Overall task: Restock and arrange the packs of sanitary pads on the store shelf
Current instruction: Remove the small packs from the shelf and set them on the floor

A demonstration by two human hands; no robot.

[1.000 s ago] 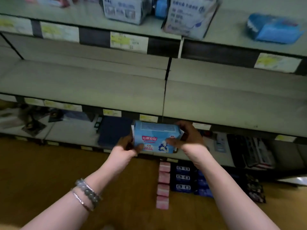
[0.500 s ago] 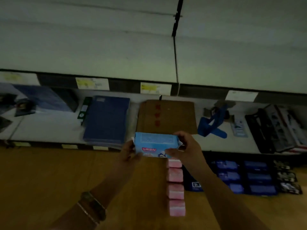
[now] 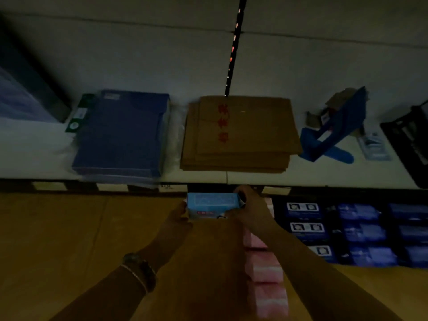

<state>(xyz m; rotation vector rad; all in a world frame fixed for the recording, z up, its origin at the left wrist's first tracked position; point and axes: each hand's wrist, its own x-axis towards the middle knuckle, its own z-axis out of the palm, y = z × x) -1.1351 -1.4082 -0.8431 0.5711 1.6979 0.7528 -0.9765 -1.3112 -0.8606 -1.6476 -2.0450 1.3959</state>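
Both hands, left (image 3: 179,213) and right (image 3: 245,208), grip one blue pack (image 3: 212,205) (unplaced). Pink packs (image 3: 266,274) line the bottom shelf; plenty left.

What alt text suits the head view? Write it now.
The left hand and right hand hold a blue pack between them, in front of a shelf edge, near a row of pink packs. On the shelf lie a blue folder and brown envelopes; dark packs sit lower right.
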